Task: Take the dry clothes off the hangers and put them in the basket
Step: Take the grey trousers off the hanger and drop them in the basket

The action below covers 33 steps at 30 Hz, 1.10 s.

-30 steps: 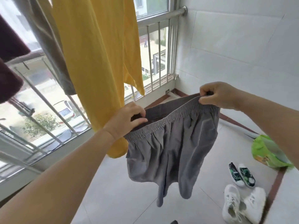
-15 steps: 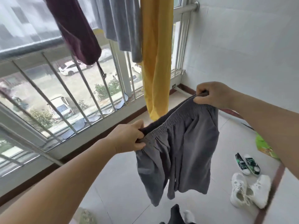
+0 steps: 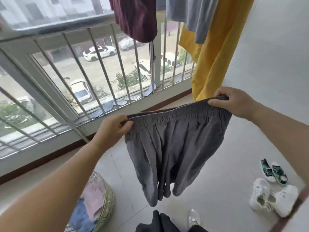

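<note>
on a balcony, we are holding grey shorts (image 3: 173, 148) off the hanger, stretched by the waistband between both hands. our left hand (image 3: 113, 129) is pinching the band's left end, thumb on top and fingers curled under; our right hand (image 3: 234, 102) is gripping the right end the same way. over the last second the band has been going from slack and tilted to taut and nearly level, and the legs are now hanging straight down, clear of the floor (image 3: 209, 206).

the bigger change is in what we are seeing: the basket (image 3: 107, 203) is now coming into view at lower left, below our left forearm, with pale and blue clothes already in it. the shorts are hanging in the air to its right, near it but not over it. we are judging this piece as freed and ready to drop, with a swing down and to the left as the likely next move.

a maroon garment (image 3: 135, 19), a grey one (image 3: 189, 15) and a yellow one (image 3: 217, 52) are hanging by the railing (image 3: 83, 64), so more work is waiting. two pairs of shoes (image 3: 272, 196) are sitting on the floor at right.
</note>
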Motion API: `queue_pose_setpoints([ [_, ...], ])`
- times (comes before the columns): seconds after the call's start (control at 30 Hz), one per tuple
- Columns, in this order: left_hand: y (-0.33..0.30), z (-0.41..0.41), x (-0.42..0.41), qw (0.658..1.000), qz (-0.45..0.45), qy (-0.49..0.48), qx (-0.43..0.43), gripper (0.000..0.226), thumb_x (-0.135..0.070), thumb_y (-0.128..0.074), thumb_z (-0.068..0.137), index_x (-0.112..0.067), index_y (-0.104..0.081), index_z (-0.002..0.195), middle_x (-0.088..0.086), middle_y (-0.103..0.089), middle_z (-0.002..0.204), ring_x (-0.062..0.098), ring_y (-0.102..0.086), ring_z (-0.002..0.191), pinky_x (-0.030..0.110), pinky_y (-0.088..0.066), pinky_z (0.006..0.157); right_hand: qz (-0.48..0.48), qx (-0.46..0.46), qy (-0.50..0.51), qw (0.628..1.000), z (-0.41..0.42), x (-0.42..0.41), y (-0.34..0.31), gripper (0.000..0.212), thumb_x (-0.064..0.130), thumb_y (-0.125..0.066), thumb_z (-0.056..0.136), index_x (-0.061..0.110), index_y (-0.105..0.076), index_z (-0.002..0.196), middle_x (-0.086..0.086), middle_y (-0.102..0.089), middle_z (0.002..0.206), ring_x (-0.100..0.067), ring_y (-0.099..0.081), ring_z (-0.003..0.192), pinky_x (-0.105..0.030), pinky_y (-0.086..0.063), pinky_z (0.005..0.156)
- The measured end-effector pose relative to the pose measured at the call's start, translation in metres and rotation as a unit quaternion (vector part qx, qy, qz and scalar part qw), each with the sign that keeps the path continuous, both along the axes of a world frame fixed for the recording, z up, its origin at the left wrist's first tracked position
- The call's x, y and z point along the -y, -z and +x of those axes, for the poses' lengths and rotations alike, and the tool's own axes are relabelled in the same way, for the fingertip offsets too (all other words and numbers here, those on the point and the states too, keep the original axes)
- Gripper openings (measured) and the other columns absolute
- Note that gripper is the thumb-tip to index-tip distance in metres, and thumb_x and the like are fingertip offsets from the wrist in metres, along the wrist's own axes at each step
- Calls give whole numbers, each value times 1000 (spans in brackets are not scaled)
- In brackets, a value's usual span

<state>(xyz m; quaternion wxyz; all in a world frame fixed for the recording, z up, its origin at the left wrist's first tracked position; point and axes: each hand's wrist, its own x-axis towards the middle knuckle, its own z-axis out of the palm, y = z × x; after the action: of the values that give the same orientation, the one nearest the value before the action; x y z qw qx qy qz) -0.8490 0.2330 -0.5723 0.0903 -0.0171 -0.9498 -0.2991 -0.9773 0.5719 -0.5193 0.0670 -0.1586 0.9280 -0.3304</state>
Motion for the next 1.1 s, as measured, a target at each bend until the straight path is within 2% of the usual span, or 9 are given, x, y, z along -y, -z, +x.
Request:
queue_pose_setpoints([
  [0.13,7,27,-3,984,110,-139,-21,25,-17,-56,91,-8,-47,69,-1,-39,56,9,-33,49,17,-29,49,-83,-8,29,996,9,33,11,19,29,-70,81,18,-54,83,-1,-52,81,-15,-49,74,-22,-40,59],
  [0.27,15,52,-9,931,231,-282,-28,26,-26,-56,92,-11,-46,72,-2,-39,62,12,-35,57,22,-32,58,-180,133,60,973,12,58,30,39,27,-79,72,21,-58,104,-4,-58,102,-21,-58,92,-35,-52,79],
  [0.37,14,63,-20,862,313,-398,-26,28,-30,-57,91,-13,-46,71,-2,-41,66,13,-37,61,29,-33,62,-243,257,50,934,20,75,37,38,10,-76,75,10,-58,109,-10,-62,105,-23,-62,90,-34,-53,77],
  [0.53,12,72,-43,728,481,-487,-43,19,-41,-63,84,-26,-51,80,7,-57,92,24,-56,85,48,-50,85,-384,278,99,875,59,106,38,8,0,-67,81,6,-63,84,-15,-65,88,-27,-64,78,-45,-52,87],
  [0.6,6,75,-55,681,542,-488,-65,17,-33,-63,87,-23,-52,95,6,-59,101,23,-60,89,40,-53,78,-426,259,108,860,81,117,39,6,3,-67,81,8,-65,83,-10,-67,82,-25,-64,79,-43,-51,89],
  [0.67,-4,76,-72,649,599,-462,-79,26,-23,-61,90,-14,-49,111,6,-59,99,19,-60,80,30,-53,61,-402,213,91,886,107,128,37,9,10,-68,82,13,-66,90,-3,-69,84,-19,-65,82,-33,-53,85],
  [0.8,-22,80,-105,687,602,-398,-83,25,-16,-57,92,-11,-48,114,8,-63,102,17,-64,79,30,-55,66,-317,138,-52,937,148,145,29,23,21,-65,85,22,-63,108,13,-66,89,3,-61,79,-13,-49,72],
  [0.97,-35,93,-114,697,594,-389,-102,26,-31,-36,99,-16,-53,111,8,-62,102,21,-63,81,29,-55,66,-151,3,-238,960,153,153,30,61,33,-76,73,23,-51,128,7,-53,113,-10,-45,105,-18,-31,91],
  [1.1,-33,110,-106,711,601,-349,-109,22,-9,-39,97,-11,-50,116,8,-68,94,23,-68,77,32,-58,70,-181,-26,-248,952,145,158,23,39,9,-65,81,16,-59,119,6,-60,99,-7,-52,90,-6,-39,80],
])
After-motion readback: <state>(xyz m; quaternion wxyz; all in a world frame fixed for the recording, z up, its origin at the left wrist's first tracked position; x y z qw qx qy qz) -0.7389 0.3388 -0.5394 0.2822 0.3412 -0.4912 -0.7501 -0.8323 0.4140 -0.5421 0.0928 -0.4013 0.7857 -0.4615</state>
